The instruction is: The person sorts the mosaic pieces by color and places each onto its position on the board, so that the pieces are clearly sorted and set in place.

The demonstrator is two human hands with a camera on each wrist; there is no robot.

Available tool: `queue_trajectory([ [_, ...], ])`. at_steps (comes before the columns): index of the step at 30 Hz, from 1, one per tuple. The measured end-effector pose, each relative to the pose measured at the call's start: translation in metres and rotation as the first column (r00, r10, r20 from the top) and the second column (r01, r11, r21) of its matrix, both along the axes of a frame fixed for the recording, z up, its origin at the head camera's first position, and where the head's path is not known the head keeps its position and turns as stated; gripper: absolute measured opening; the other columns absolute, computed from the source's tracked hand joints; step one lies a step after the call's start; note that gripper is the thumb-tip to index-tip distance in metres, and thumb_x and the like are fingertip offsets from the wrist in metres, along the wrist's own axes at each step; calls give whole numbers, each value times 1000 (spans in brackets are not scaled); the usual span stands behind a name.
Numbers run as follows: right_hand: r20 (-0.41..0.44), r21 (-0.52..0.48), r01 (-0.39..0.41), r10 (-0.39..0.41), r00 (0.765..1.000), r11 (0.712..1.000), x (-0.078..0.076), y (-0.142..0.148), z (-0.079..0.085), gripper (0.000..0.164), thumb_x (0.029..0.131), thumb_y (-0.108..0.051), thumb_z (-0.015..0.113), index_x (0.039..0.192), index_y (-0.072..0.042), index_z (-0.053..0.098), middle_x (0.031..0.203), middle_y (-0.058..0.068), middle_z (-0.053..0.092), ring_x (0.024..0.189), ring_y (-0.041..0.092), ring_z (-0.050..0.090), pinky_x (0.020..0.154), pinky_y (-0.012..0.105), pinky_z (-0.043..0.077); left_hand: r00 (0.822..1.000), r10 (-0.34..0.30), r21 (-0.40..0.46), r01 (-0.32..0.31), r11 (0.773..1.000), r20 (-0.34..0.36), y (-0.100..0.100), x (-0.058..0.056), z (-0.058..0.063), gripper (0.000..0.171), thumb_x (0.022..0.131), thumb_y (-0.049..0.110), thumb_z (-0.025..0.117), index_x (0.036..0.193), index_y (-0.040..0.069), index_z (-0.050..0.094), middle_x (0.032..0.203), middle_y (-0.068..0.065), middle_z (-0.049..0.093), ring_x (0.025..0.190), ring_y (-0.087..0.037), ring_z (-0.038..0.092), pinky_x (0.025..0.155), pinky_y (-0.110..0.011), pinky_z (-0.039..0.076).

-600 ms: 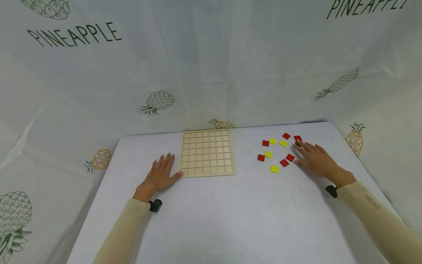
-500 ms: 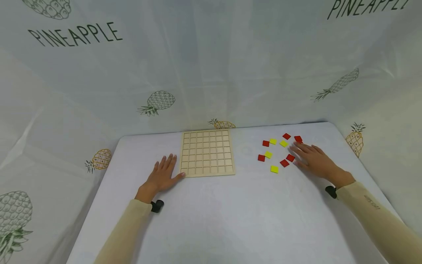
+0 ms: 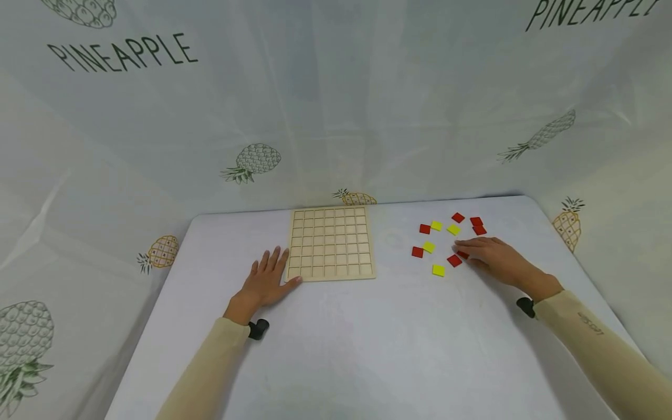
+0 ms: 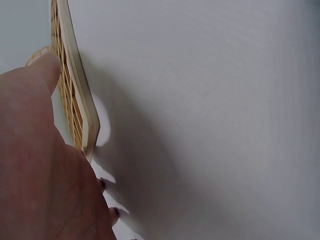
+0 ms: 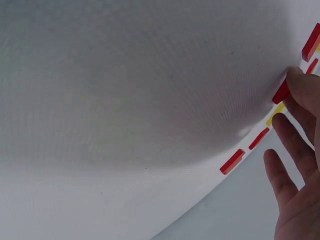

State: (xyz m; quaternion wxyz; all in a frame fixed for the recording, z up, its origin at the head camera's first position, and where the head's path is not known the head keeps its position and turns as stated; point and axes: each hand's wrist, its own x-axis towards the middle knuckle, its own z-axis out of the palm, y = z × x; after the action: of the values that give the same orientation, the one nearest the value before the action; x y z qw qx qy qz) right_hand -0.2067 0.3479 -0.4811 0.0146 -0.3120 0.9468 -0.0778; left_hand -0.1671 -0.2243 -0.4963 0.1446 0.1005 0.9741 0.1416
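Head view: the right hand (image 3: 496,261) pinched a red tile (image 3: 463,255) right of the gridded board (image 3: 331,244), seemingly a pick-up wanting a clean lift; the left hand (image 3: 264,284) lay spread at the board's corner.

2 beige sleeves (image 3: 210,364), dark lettering (image 3: 590,323) on the right, 2 small black wrist cameras (image 3: 258,329)

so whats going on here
A person's right hand has its thumb and fingers at a red square tile; whether it is pinched is unclear. More red and yellow square tiles lie loose on the white table, right of the pale wooden grid board. The left hand lies spread, thumb at the board's near edge.
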Motion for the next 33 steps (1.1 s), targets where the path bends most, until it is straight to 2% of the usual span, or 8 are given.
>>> queue_trajectory([
  [5,-56,-25,-43,41,998,999,-1,0,0,49,86,3,84,133,-2,73,130,17,74,122,41,66,101,64,52,1000,9,-25,-9,1000,14,8,3,10,88,107,57,48,170,5,14,176,-25,4,161,-50,2,127,-68,6],
  [12,-125,-2,-72,71,990,997,-2,1,2,38,82,4,86,119,-3,80,112,14,78,109,36,71,98,61,55,999,25,-44,-24,999,29,12,4,16,83,110,52,47,170,4,14,176,-25,4,161,-50,2,126,-68,7],
  [20,-99,51,-9,14,995,999,2,2,4,31,86,0,85,116,-5,81,109,14,77,109,37,69,96,60,56,1000,14,-45,-14,999,-8,3,-4,-10,87,108,58,44,171,7,11,176,-24,2,161,-49,0,126,-70,7],
  [29,-122,75,0,9,992,997,4,-1,10,28,84,-2,87,112,-4,83,104,14,74,104,37,68,93,58,58,1000,28,-50,-28,998,-12,1,-6,-15,84,109,57,41,171,9,10,177,-22,1,162,-48,0,126,-70,6],
  [33,-169,80,1,13,985,997,4,-3,11,30,81,-4,89,110,-3,83,102,15,75,101,37,68,90,56,59,1000,27,-58,-27,998,-10,3,-6,-15,85,109,57,42,171,8,9,177,-22,0,162,-48,-2,126,-69,5],
])
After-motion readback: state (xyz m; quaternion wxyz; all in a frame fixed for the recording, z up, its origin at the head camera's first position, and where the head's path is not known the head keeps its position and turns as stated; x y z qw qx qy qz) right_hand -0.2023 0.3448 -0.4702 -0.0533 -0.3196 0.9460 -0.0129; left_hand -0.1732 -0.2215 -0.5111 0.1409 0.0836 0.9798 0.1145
